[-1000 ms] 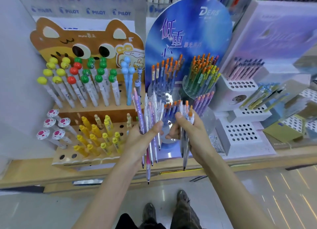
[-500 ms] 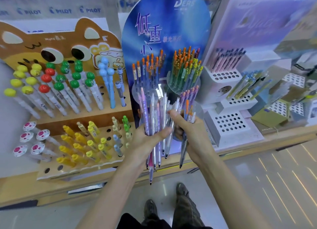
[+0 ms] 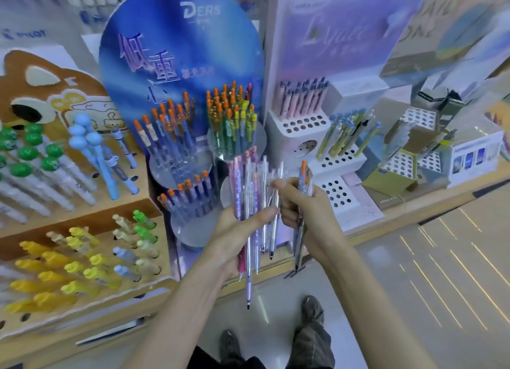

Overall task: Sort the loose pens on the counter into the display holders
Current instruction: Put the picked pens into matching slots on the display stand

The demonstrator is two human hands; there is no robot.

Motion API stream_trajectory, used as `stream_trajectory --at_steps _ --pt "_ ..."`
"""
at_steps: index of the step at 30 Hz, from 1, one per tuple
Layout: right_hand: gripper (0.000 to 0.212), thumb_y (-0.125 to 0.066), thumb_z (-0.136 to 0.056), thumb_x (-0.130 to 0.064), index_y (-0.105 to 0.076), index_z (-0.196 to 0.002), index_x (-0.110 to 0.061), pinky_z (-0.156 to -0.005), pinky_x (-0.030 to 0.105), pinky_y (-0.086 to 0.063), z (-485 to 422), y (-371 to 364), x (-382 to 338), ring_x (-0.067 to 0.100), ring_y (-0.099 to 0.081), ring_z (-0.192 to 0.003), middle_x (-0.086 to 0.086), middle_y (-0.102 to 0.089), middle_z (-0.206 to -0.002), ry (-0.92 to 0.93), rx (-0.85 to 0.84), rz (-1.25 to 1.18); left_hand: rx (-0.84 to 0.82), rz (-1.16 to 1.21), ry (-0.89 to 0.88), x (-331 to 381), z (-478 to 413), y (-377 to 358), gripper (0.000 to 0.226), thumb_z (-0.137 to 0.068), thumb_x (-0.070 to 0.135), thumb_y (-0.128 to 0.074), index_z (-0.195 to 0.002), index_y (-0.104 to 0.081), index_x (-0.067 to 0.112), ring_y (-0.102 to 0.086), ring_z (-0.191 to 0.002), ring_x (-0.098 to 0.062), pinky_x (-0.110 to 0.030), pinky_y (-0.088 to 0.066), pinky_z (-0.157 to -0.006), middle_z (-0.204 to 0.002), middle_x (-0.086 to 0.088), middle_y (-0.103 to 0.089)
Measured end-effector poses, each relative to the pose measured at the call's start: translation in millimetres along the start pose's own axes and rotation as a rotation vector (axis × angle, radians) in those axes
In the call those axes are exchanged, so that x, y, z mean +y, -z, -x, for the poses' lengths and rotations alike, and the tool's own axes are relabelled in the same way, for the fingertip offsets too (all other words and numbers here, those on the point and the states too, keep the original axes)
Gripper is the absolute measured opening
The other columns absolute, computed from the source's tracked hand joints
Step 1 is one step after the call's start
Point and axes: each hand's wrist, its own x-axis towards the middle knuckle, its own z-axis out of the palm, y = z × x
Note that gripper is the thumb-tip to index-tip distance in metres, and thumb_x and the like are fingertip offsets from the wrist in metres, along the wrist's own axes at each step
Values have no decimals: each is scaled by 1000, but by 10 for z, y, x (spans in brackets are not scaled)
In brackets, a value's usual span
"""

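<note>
– Left hand (image 3: pixel 234 230) grips pen bundle (image 3: pixel 252 183), frame centre; right hand (image 3: pixel 306 211) holds several pens (image 3: pixel 305 175). Handling?
– Light, stiff, probably slippery; the fanned barrels may slide apart. Pinch one mid-barrel.

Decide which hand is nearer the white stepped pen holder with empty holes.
Right. The right hand, holding orange-capped pens, sits just left of the white stepped holder; the left hand, gripping a pen bundle, is farther left.

Shop floor below a wooden counter (image 3: pixel 408 212).
A glossy pale floor (image 3: pixel 414 308) is seen at the lower right of the frame, crossed by thin slanting light streaks (image 3: pixel 455 272).
</note>
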Motion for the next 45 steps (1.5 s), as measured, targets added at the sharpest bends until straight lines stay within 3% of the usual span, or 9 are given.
stream_trajectory --at_steps 8,14,19,25,28,31,39,43,45 --pt "40 -68 -82 -26 -34 -61 -20 -41 22 -18 -257 1074 -472 12 -18 -42 -2 -24 -51 -14 -61 39 42 -29 -17 -138 -400 -1060 21 -71 12 -76 -92 -69 12 -69 -66 -7 -14 -50 -57 -72 3 -74" --pt "39 -67 -82 -36 -37 -64 -18 -41 21 -22 -476 1976 -808 12 -20 -40 -3 -27 -48 -3 -78 110 136 -71 9 -264 -829 -1825 9 -74 17 -76 -72 -68 13 -62 -50 -5 -13 -46 -47 -55 5 -67" --pt "37 -68 -80 -38 -44 -69 -13 -41 22 -22 -717 2729 -986 12 -24 -38 0 -33 -46 106 215 166 191 -64 51 -353 -1086 -2227 24 -63 29 -80 -75 -67 13 -56 -43 -9 -17 -44 -42 -56 2 -66" --pt "34 -62 -88 -40 -66 -67 -14 -61 32 -43 -1042 3300 -979 12 -58 -59 0 -67 -62 255 562 575 243 5 76 -404 -1242 -2562 28 -60 30 -80 -79 -65 16 -57 -39 -10 -17 -42 -38 -53 2 -64" --pt "34 -59 -92 -37 -66 -79 -7 -62 36 -44 -1239 3359 -926 18 -62 -69 5 -68 -71 269 519 745 283 4 78 -419 -1288 -2592 23 -66 28 -79 -78 -64 15 -54 -37 -10 -18 -41 -37 -54 -1 -65" --pt "40 -54 -96 -35 -59 -79 1 -56 40 -37 -1411 3346 -837 27 -52 -60 14 -59 -67 262 434 899 304 -25 68 -422 -1309 -2573 25 -67 30 -78 -82 -65 15 -57 -41 -8 -17 -43 -39 -56 2 -67" --pt "38 -51 -97 -36 -50 -77 -3 -49 35 -25 -1522 3444 -769 27 -46 -56 15 -54 -65 267 410 1109 320 -15 52 -416 -1318 -2561 46 -53 40 -76 -91 -64 16 -59 -44 -6 -19 -44 -40 -58 3 -68" --pt "31 -54 -96 -30 -60 -90 -1 -51 29 -37 -1530 3452 -739 13 -53 -56 9 -61 -69 293 347 1056 314 -2 49 -419 -1318 -2585 39 -59 35 -76 -88 -62 14 -59 -43 -5 -18 -44 -39 -55 4 -66" --pt "34 -53 -97 -30 -65 -104 0 -59 29 -48 -1562 3435 -725 11 -64 -69 7 -68 -88 288 283 1071 310 7 47 -421 -1313 -2594 30 -67 29 -77 -87 -62 12 -57 -41 -7 -18 -43 -38 -54 4 -66"
